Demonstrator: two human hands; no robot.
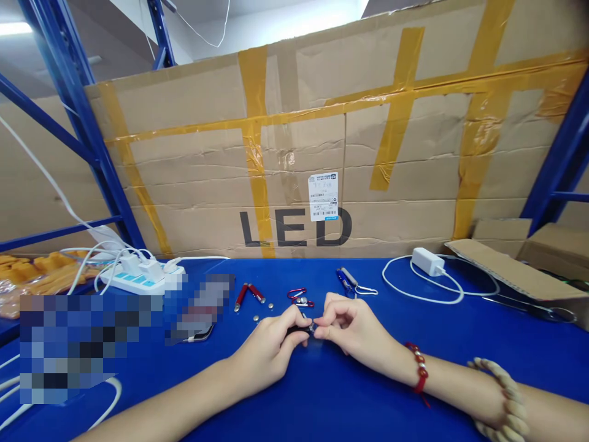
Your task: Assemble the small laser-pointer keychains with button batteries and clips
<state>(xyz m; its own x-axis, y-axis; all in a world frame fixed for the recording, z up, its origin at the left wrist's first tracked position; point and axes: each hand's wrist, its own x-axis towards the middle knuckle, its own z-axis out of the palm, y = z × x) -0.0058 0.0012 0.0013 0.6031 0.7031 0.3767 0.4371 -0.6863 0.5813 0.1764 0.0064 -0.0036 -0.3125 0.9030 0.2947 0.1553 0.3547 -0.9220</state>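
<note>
My left hand [273, 347] is closed, with thumb and fingers gripping a small black tube-like piece [298, 329] mostly hidden by the fingers. My right hand [356, 322] pinches a small shiny part [313, 327] at the tube's right end; its exact kind is too small to tell. Just beyond the fingers lie red carabiner clips [298, 293]. To the left, two short red metal tubes [241, 297] form an angle, with small silver button cells [270, 306] beside them. Farther back, blue and silver tubes [344, 281] lie with a silver carabiner clip [367, 290].
A phone [202, 313], partly blurred out, lies at left before a white power strip [138, 276] with cables. A white charger [427, 262] and its looped cable lie at back right, near an open cardboard box [506, 264]. A large taped carton [207, 184] walls off the back.
</note>
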